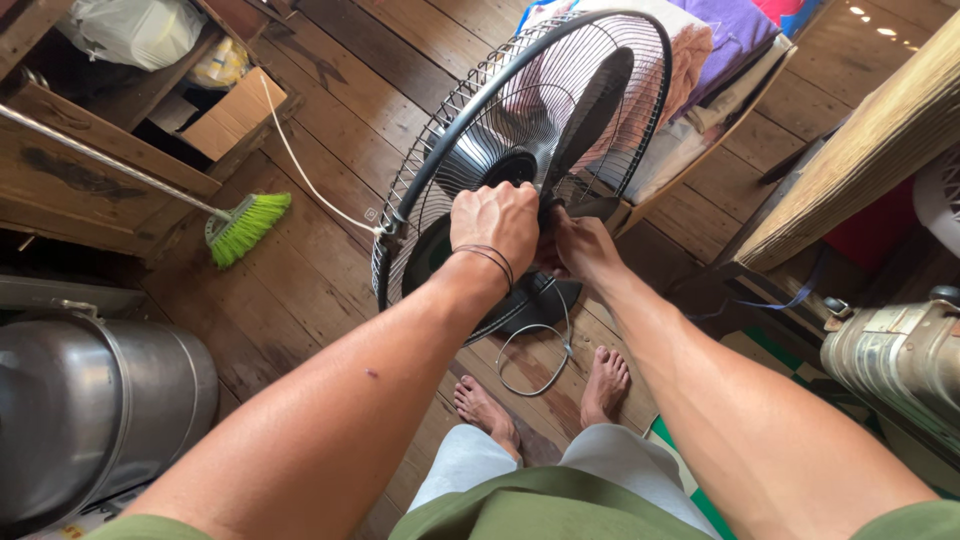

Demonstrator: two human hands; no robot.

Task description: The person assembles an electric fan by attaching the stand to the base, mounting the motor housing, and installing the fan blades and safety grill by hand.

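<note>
A standing fan with a black wire cage (500, 110) and dark blades (590, 105) stands on the wooden floor right in front of me. My left hand (495, 225) is closed in a fist over the fan's centre, a thin band around its wrist. Just to its right, my right hand (580, 245) grips the same central part, its fingers hidden behind the left hand. The fan's round black base (530, 305) sits below my hands, beside a loop of thin wire (535, 360). My bare feet (545, 395) rest just behind the base.
A broom with green bristles (245, 225) leans at the left by wooden shelving (90, 150). A large metal pot (90, 410) stands at lower left. Folded cloths (720, 50) lie behind the fan. A metal canister (900, 355) is at right, under a wooden board (870, 140).
</note>
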